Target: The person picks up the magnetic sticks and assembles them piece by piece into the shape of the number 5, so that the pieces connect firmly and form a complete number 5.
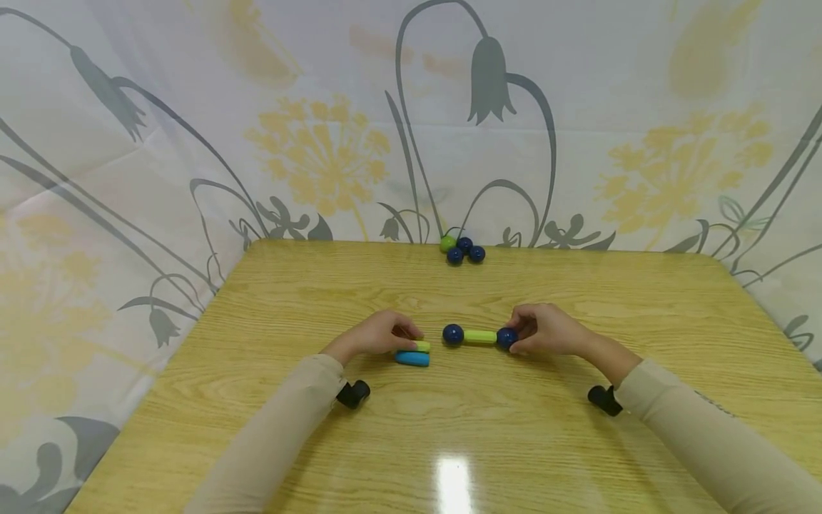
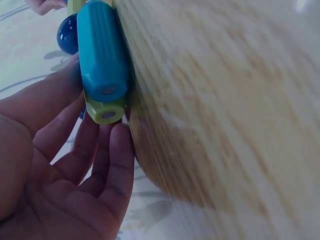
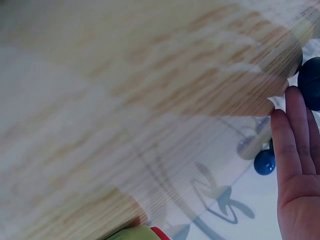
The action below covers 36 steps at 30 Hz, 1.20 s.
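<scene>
Green stick, half hidden, is apparently pinched by the left hand, beside a blue stick. One navy ball, joined by another green stick to a second navy ball, is held by the right hand. Beyond, four balls are clustered on the table.

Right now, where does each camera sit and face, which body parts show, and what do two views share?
Head: on the head, facing forward and down at the table; left hand, right hand and sleeves show.
Left wrist: on that wrist, facing the blue piece and green piece; left hand, part of right hand at top left.
Right wrist: on that wrist, facing across the table toward the patterned backdrop; right hand, at a navy ball.
Shared: head and left wrist show the blue piece.
</scene>
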Available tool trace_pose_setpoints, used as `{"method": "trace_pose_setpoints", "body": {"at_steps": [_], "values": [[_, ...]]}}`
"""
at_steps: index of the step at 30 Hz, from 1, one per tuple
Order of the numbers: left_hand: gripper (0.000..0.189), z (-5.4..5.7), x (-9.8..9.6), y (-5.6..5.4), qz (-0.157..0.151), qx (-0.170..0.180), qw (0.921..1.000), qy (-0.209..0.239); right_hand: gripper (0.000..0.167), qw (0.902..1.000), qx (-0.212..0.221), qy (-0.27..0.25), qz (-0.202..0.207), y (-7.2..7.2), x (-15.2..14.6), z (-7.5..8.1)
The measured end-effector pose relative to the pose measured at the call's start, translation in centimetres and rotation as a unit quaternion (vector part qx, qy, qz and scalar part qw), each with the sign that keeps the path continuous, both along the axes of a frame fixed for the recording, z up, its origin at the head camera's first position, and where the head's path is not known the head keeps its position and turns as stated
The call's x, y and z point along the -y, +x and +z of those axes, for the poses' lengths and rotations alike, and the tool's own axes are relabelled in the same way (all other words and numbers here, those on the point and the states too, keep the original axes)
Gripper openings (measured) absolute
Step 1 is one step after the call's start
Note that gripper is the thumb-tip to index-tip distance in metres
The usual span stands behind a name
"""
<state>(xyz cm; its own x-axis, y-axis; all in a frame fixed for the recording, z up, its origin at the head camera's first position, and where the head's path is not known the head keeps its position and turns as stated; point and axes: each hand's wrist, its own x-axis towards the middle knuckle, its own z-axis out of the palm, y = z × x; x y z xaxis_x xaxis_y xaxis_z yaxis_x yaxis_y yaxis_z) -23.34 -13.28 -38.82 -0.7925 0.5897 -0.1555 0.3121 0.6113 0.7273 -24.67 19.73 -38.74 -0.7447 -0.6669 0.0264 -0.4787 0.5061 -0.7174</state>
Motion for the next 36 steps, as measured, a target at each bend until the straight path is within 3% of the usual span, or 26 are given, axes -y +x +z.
{"method": "trace_pose_setpoints", "body": {"at_steps": [9, 15, 25, 36], "values": [[0.021, 0.0, 0.0, 0.2, 0.018, -0.002, 0.9997, -0.015, 0.022, 1.0, -0.001, -0.001, -0.003, -0.1, -0.1, -0.2], [0.021, 0.3, 0.2, 0.4, 0.056, -0.006, 0.9984, 0.001, 0.022, 1.0, 0.004, 0.0, -0.005, -0.1, -0.1, -0.1], [0.028, 0.9, -0.3, 0.9, 0.081, -0.016, 0.9955, 0.045, 0.023, 1.0, -0.001, 0.0, -0.004, 0.0, 0.0, -0.1], [0.029, 0.9, -1.8, 2.0, 0.146, 0.038, 0.9819, 0.114, 0.024, 1.0, 0.005, -0.002, -0.004, 0.0, 0.0, 0.0]]}}
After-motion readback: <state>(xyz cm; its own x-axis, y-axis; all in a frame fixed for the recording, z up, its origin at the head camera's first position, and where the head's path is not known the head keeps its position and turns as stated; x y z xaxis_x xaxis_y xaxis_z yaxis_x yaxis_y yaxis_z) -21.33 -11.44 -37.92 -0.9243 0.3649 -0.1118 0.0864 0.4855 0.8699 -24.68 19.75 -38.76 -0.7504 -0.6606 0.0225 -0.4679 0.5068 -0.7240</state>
